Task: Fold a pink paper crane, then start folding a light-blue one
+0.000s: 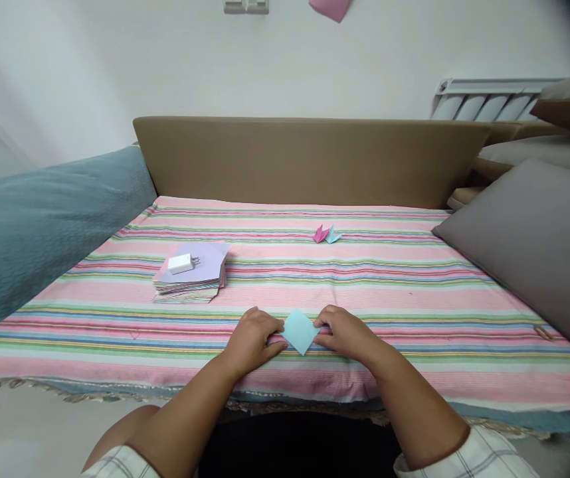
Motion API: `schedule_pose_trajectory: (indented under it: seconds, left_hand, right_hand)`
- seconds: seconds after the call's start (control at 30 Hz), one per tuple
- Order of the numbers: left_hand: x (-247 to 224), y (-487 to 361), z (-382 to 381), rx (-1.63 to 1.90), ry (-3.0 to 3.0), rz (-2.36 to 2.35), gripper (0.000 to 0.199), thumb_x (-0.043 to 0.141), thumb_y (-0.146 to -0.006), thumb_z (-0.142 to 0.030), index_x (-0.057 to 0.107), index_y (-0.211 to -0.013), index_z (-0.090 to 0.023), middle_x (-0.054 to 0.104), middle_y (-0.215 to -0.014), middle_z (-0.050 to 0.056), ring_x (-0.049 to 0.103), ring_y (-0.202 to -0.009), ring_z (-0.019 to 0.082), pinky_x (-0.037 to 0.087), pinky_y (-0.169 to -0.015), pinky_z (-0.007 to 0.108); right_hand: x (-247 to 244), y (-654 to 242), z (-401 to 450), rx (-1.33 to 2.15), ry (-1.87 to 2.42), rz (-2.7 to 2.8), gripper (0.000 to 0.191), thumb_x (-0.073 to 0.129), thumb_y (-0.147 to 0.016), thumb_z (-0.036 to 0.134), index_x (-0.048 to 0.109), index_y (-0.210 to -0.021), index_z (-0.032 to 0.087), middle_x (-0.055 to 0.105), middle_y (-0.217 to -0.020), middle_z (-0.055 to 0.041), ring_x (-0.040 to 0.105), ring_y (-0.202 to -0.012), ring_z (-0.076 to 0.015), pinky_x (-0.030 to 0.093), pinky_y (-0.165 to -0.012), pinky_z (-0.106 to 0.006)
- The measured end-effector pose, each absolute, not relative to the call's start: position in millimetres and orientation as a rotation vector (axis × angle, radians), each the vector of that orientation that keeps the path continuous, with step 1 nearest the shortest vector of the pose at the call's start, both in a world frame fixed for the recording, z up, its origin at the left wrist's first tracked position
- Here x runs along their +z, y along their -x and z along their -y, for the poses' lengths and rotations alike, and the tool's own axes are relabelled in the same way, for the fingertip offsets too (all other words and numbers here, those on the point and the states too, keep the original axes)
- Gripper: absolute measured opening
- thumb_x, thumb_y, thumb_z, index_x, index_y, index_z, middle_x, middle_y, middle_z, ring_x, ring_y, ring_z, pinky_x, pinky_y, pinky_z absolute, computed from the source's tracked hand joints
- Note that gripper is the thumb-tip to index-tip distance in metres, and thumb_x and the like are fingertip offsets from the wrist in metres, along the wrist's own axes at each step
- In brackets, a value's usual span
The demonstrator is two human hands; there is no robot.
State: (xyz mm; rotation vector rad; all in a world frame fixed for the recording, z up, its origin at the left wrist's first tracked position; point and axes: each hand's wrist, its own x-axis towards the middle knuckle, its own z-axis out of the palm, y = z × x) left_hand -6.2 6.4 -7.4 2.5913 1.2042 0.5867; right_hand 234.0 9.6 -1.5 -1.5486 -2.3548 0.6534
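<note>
Blue paper (300, 331) has side corners partly hidden by both hands (254, 336).

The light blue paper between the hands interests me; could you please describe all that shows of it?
The light blue paper is a small, plain, matte-looking diamond, one corner pointing towards the person. The left hand grips its left corner, the right hand its right, over the striped cloth; whether it touches the cloth or is folded is unclear.

White radiator (491, 87) behind grey cushions (531, 245)
</note>
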Motion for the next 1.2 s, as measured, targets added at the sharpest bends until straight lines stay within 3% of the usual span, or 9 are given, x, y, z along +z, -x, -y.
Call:
schedule_pose_trajectory:
  seconds: [0.17, 1.2]
  left_hand:
    - [-10.3, 6.1, -8.6, 0.623, -2.577, -1.217, 0.018, 0.062, -0.076, -0.031, 0.062, -0.093, -0.022, 0.067, -0.08, 0.002, 0.059, -0.079, 0.019, 0.038, -0.081, 0.036]
    - [-9.8, 3.6, -10.7, 0.638, -2.581, -1.227, 0.015, 0.065, -0.076, -0.025, 0.065, -0.091, -0.022, 0.064, -0.07, 0.0, 0.056, -0.072, 0.018, 0.037, -0.078, 0.035]
  right_hand:
    - [-2.7, -234.4, -9.5, 0.661, 1.547, 2.343, 0.022, 0.066, -0.07, 0.026, 0.064, -0.091, 0.019, 0.058, -0.093, -0.0047, 0.054, -0.084, -0.0177, 0.039, -0.07, -0.026]
    - [-4.1, -235.0, -8.7, 0.653, 1.523, 2.337, 0.023, 0.067, -0.07, 0.026, 0.064, -0.092, 0.019, 0.058, -0.094, -0.0052, 0.054, -0.085, -0.0182, 0.039, -0.071, -0.027]
